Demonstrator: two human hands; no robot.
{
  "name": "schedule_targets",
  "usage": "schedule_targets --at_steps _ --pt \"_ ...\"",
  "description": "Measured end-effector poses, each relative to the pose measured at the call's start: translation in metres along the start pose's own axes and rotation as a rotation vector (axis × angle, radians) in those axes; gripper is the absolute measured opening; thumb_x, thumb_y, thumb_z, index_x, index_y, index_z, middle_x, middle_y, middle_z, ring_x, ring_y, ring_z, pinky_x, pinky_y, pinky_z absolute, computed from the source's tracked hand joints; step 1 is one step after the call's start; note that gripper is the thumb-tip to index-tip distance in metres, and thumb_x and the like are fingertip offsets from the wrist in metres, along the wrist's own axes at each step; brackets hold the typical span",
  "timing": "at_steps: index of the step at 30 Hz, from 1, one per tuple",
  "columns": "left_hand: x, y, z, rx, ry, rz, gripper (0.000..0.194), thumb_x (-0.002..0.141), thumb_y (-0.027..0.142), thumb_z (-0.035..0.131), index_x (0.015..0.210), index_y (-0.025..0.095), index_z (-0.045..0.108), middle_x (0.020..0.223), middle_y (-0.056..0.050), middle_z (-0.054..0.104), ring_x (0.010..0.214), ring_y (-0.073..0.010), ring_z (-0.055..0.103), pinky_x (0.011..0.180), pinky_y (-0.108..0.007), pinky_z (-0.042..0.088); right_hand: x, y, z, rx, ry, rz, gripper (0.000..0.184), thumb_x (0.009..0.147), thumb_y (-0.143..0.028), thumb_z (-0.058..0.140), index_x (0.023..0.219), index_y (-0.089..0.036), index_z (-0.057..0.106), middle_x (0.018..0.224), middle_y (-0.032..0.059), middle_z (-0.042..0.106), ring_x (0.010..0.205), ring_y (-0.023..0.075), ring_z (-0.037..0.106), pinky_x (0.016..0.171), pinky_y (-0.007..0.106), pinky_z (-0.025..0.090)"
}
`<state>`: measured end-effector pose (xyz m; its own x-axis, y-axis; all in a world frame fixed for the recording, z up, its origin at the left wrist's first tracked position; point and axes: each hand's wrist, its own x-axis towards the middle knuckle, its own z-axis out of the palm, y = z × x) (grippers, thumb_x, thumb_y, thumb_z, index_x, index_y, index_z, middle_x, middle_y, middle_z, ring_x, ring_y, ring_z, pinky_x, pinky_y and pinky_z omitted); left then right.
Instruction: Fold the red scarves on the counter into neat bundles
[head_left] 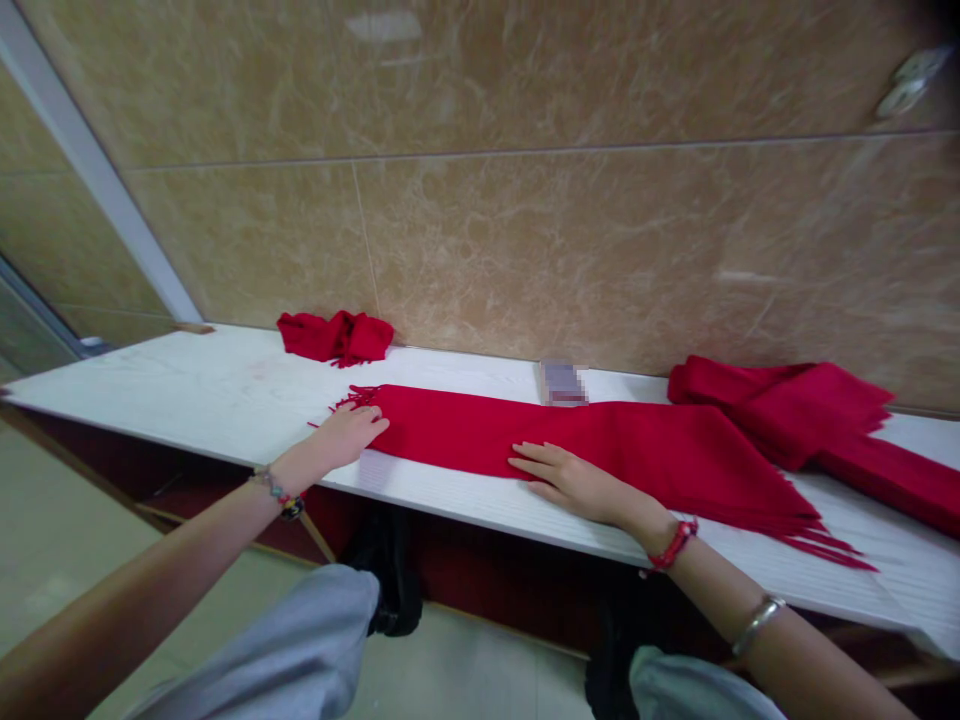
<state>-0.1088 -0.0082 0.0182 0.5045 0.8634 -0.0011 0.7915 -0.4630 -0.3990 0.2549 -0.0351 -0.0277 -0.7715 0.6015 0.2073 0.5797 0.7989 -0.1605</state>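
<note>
A long red scarf (pixel 457 425) lies spread along the white bench top, with fringe at both ends. My left hand (pixel 351 434) rests on its left end, beside the fringe, fingers extended and slightly bent over the cloth. Further right, my right hand (pixel 574 482) lies flat on the scarf's near edge with its fingers spread. To the right of it, the scarf fans out wider toward its other fringed end.
A second red scarf (pixel 780 405) lies folded loosely at the right. A small crumpled red cloth (pixel 335 337) sits at the back left against the tiled wall (pixel 525 250). A blurred rectangular object (pixel 562 384) is behind the spread scarf. Dark shelf openings show beneath the white top (pixel 187 390).
</note>
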Motion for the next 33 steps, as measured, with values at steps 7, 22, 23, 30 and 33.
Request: schedule_targets --at_steps 7,22,23,30,33 --pt "0.064 0.066 -0.022 -0.371 0.064 -0.104 0.045 0.091 0.038 0.029 0.132 0.020 0.036 0.144 -0.011 0.024 0.131 -0.0270 0.021 0.101 -0.045 0.027 0.004 -0.003 -0.008 0.040 -0.061 0.034 0.051 0.091 -0.046 0.028 0.136 -0.023 0.031 0.142 0.0063 0.031 0.132 0.0195 0.019 0.108 0.043 0.016" --pt "0.103 0.050 0.015 -0.426 -0.145 -0.287 0.065 0.083 0.064 0.024 0.139 0.032 0.020 0.147 -0.010 0.010 0.130 -0.0420 0.008 0.094 -0.065 0.016 0.001 0.026 -0.004 -0.148 -0.047 0.458 0.063 0.087 -0.056 0.025 0.138 -0.018 0.028 0.143 0.0152 0.024 0.131 0.0316 0.017 0.100 0.054 0.024" --pt "0.105 0.054 0.014 -0.419 -0.121 -0.271 0.063 0.084 0.062 0.023 0.139 0.032 0.020 0.147 -0.009 0.010 0.130 -0.0409 0.007 0.094 -0.065 0.015 0.004 0.027 -0.008 -0.165 -0.014 0.481 0.064 0.087 -0.056 0.026 0.137 -0.017 0.028 0.143 0.0159 0.024 0.131 0.0321 0.017 0.100 0.055 0.024" --pt "0.121 0.077 0.010 -0.450 -0.058 -0.118 0.056 0.087 0.057 0.021 0.138 0.034 0.020 0.147 -0.004 0.011 0.132 -0.0377 0.009 0.094 -0.065 0.016 0.007 0.054 -0.015 -0.320 -0.013 0.638 0.061 0.088 -0.054 0.028 0.134 -0.014 0.035 0.141 0.0166 0.029 0.130 0.0324 0.021 0.100 0.058 0.020" --pt "0.123 0.064 0.017 -0.442 -0.063 -0.149 0.058 0.086 0.057 0.021 0.139 0.032 0.019 0.147 -0.004 0.012 0.132 -0.0365 0.010 0.097 -0.062 0.016 -0.009 0.071 -0.014 -0.360 -0.040 0.750 0.058 0.089 -0.051 0.027 0.133 -0.015 0.037 0.140 0.0163 0.031 0.130 0.0317 0.023 0.099 0.060 0.017"
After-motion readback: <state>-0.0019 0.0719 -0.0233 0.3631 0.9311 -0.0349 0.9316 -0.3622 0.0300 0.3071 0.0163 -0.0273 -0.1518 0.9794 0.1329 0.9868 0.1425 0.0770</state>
